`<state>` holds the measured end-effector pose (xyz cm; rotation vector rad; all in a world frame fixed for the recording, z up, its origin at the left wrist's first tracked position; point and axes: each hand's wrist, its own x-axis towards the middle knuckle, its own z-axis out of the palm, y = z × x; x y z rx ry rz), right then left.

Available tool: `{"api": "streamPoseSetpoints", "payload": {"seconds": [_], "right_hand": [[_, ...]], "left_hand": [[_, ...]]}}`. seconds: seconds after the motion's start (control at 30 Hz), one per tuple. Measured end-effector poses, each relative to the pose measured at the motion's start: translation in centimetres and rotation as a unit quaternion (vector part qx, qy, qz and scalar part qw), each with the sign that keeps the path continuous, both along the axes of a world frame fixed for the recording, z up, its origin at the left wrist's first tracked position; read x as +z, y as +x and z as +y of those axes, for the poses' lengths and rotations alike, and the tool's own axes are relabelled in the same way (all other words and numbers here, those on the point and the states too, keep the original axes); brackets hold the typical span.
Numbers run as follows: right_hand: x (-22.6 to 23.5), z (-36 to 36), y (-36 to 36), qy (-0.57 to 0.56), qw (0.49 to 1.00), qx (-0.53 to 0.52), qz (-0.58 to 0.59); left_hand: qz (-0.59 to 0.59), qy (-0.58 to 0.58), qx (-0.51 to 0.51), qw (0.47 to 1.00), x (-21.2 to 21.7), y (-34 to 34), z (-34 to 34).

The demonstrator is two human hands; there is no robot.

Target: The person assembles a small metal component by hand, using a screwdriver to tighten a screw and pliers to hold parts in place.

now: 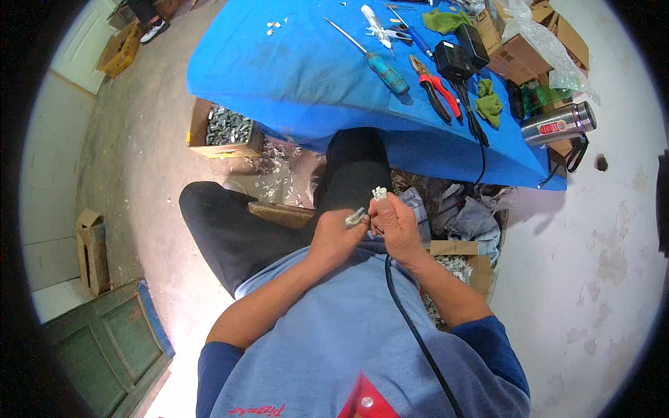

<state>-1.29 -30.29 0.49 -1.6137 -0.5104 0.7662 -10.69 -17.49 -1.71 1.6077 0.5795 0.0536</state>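
Note:
My left hand (336,237) and my right hand (394,221) meet over my lap, in front of my black trousers. The left hand pinches a small grey metal piece (355,219) that sticks out toward the right hand. My right hand grips a small white plastic part (379,193) that pokes up above its fingers. The two pieces are close together, almost touching. A black cable (411,327) runs down from my right hand across my blue shirt.
A table under a blue cloth (293,70) carries a teal-handled screwdriver (380,64), red-handled pliers (437,88), a black adapter (454,60), green rags and a steel flask (559,123). Cardboard boxes of small metal parts (226,130) stand on the floor. Grey rags (467,216) lie to my right.

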Motion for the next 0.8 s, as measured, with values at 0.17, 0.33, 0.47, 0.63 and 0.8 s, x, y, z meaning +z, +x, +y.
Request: {"api": "streamPoseSetpoints", "payload": {"seconds": [0.17,0.33,0.47,0.63,0.8], "right_hand": [[-0.1,-3.1,1.0,-0.013,0.994,-0.103,-0.032],[-7.2,-16.2,1.6,-0.242,0.902,-0.246,-0.258],[-16.4,-33.0,-0.8,-0.537,0.758,-0.276,-0.246],[-16.9,-35.4,-3.5,-0.626,0.702,-0.322,-0.105],[-17.8,-24.2,-0.2,-0.297,0.844,-0.342,-0.287]], "left_hand": [[-0.015,0.017,-0.001,1.000,-0.1,-0.4,0.3],[-0.036,0.004,-0.001,0.999,0.3,-0.4,0.3],[-0.050,-0.025,-0.002,0.998,0.1,-0.4,0.0],[-0.055,-0.015,-0.001,0.998,-0.1,-0.3,0.0],[-0.026,-0.014,0.012,0.999,1.0,0.1,-0.2]]}}
